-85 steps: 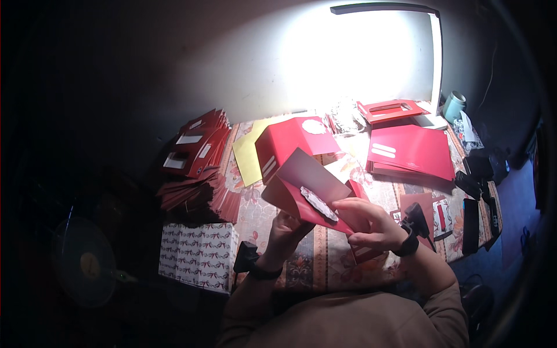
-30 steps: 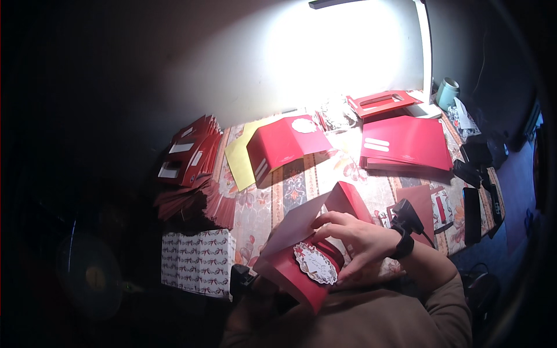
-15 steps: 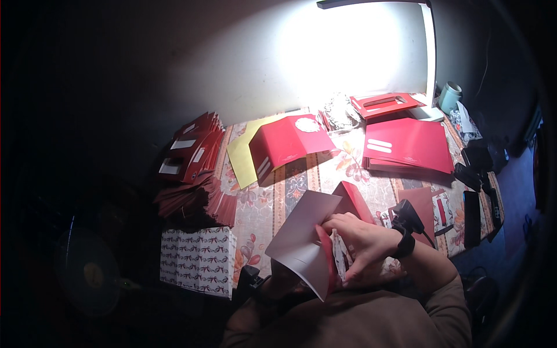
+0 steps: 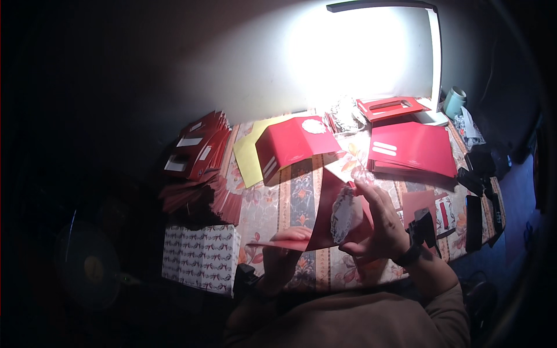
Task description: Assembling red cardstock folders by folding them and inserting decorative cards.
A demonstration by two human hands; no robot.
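Note:
A folded red card (image 4: pixel 322 227) is held up over the table's front part, its panels bent at an angle. On its red face sits a white lacy oval doily (image 4: pixel 343 214). My right hand (image 4: pixel 384 223) grips the card's right side, thumb low and fingers at the upper edge beside the doily. At the left panel, my left hand (image 4: pixel 284 252) is closed on the card, partly behind it and in shadow. Farther back, another folded red card (image 4: pixel 295 139) with a white oval stands tented on a yellow sheet (image 4: pixel 248 159).
Red cut-out sleeves (image 4: pixel 194 153) pile up at left, behind a bow-patterned box (image 4: pixel 200 255). Red cards (image 4: pixel 415 148) are stacked at right, with a red window frame (image 4: pixel 394 108) behind. A lamp (image 4: pixel 436 61), teal jar (image 4: pixel 455 101) and black phone (image 4: pixel 473 221) line the right side.
The held card has turned and opened: its white side faced up before, and now its red side with the doily shows. My left hand has come into view at the left panel.

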